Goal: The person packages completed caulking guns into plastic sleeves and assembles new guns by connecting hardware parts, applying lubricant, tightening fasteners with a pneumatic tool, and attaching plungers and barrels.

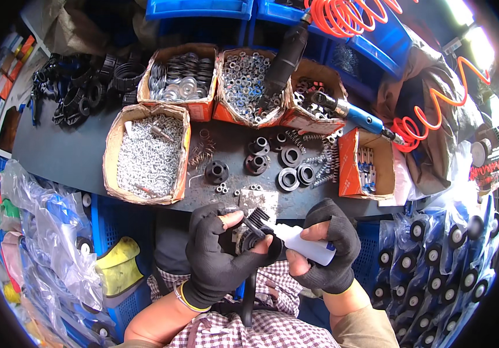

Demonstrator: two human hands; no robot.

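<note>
Two hands: both yours, in black fingerless gloves, meeting above your checked lap.
Left hand (217,255): curled shut around a dark round part (253,239), thumb and fingertips pinching its rim.
Dark round part: sits between your two hands, touching the nozzle of the bottle.
Right hand (328,255): wrapped tight on a small white bottle (307,246), thumb pressed on its side, its tip aimed left into the part.
Left of your grip: a yellow-green piece (119,268) among clear plastic bags (52,232).
Above your grip: black flanged bushings (272,159) and springs (201,152) on the grey bench (63,156), just beyond your fingers.
Further above: cardboard boxes of screws (148,153), washers (181,78) and nuts (246,81).
Up and right of your grip: a blue air tool (354,116) with an orange coiled hose (435,110).
Right of your grip: bagged black wheels (435,255).
</note>
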